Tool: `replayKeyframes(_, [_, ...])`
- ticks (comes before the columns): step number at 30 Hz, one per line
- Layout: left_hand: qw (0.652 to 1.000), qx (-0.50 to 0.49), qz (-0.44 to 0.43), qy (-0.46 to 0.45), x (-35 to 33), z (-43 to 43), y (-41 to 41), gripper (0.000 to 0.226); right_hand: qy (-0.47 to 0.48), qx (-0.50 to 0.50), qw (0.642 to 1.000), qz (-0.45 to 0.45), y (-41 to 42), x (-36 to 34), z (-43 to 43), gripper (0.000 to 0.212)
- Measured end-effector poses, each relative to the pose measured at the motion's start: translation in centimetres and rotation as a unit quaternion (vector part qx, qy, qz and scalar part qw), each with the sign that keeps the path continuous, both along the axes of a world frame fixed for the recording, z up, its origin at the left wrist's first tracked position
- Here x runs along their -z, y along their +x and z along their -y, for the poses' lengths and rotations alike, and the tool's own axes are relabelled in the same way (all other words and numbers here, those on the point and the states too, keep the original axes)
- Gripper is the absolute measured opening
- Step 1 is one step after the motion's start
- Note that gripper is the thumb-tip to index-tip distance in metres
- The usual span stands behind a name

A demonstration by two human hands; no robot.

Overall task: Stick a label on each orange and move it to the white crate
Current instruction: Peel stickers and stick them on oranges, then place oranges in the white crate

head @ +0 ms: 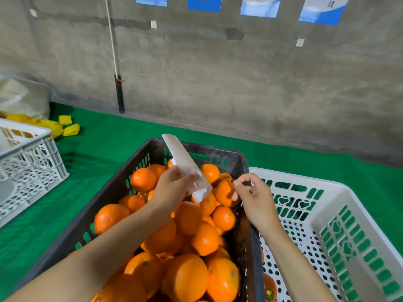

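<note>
Directly over a black crate heaped with oranges, a person's two bare hands meet above the fruit. The left hand, above the middle of the black crate, has thumb and fingers curled round a pale, translucent backing strip. The strip slants up from the hand toward the crate's far rim, and its lower end hangs just past the fingers.

The right hand is at the black crate's right rim, its fingers curled. Its forefinger sits on top of one orange that lies in the heap against that rim, with the thumb against the fruit's side. A small dark spot shows at the fingertip, but it is too small to identify. It cannot be told whether the hand grips the orange or only presses on it.

Touching the black crate's right side stands the white crate, with perforated walls and floor. One labelled orange lies in its near corner, hard against the black crate's wall, and a shiny sticker faces up on it.

Left of the black crate and well apart from it is a second white crate on the same green cloth. Yellow pieces are scattered behind it. Beyond the black crate rises a bare grey wall with blue-and-white posters along its top.
</note>
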State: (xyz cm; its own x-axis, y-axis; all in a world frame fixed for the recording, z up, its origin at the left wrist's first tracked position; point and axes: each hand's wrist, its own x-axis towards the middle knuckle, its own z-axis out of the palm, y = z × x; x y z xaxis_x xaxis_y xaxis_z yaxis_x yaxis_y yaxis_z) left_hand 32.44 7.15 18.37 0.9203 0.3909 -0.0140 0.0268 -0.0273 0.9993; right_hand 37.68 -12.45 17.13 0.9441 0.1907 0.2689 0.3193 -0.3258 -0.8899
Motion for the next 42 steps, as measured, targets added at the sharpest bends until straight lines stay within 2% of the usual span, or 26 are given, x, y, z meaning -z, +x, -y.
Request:
replayKeyframes(4, [1.000,0.003,0.005,0.003,0.1,0.0,0.0,0.033,-0.062,0.049,0.997,-0.009,0.5,0.3,-0.2,0.010])
replayKeyframes(8, [1.000,0.004,0.009,0.004,0.1,0.0,0.1,0.028,0.045,0.034,0.997,-0.055,0.4,-0.1,-0.1,0.012])
replayKeyframes(11, [1.000,0.000,0.012,0.008,0.0,0.1,0.0,0.022,0.030,0.025,0.998,-0.040,0.3,-0.1,-0.1,0.009])
replayKeyframes(15, [1.000,0.002,0.015,0.004,-0.1,0.2,0.0,0.021,-0.077,0.029,0.996,0.017,0.5,0.6,-0.2,0.012])
replayKeyframes(18, [1.000,0.004,0.014,0.003,-0.1,0.1,-0.1,0.023,-0.203,0.051,0.974,0.092,0.4,0.9,-0.5,0.013])
replayKeyframes(21, [1.000,0.005,0.013,0.006,-0.1,0.1,0.0,0.022,-0.278,0.062,0.950,0.127,0.5,1.1,-0.7,0.010])
replayKeyframes(26, [1.000,0.007,0.007,0.009,-0.1,0.0,0.0,0.026,-0.328,0.081,0.924,0.180,0.4,1.1,-1.1,0.011])
replayKeyframes(31, [1.000,0.007,0.014,-0.001,0.0,0.0,0.0,0.021,-0.364,0.104,0.902,0.207,0.3,0.9,-1.4,0.013])
replayKeyframes(34, [1.000,0.002,0.016,-0.004,0.0,0.1,0.1,0.023,-0.381,0.138,0.892,0.199,0.7,1.1,-1.2,0.008])
replayKeyframes(36, [1.000,0.004,0.017,-0.004,-0.1,0.2,0.0,0.026,-0.374,0.146,0.898,0.180,1.0,1.3,-1.0,0.005])
replayKeyframes(40, [1.000,-0.005,0.008,0.013,0.0,0.1,0.1,0.032,-0.325,0.157,0.925,0.121,1.6,1.3,-1.0,0.037])
replayKeyframes(42, [1.000,-0.007,0.005,0.016,0.0,0.1,0.1,0.034,-0.296,0.131,0.944,0.063,1.9,1.3,-0.6,0.042])
